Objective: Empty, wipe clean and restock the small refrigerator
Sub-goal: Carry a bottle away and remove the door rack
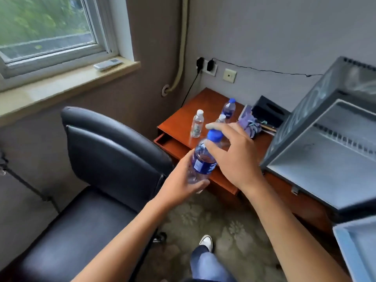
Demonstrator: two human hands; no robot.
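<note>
Though upright — bottle (201,161) between fingers (200,185)

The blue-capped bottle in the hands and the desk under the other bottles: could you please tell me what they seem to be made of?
Blue-capped bottle: apparently clear thin plastic, see-through with a glossy printed label. Reddish-brown desk: looks like varnished wood or veneer, since it mirrors the bottles.

You face a grey-walled corner: window (46,27) upper left showing greenery, pale sill (67,82), black leather chair (95,180), reddish wooden desk (183,119), wall sockets (206,66), patterned carpet (234,226).
</note>
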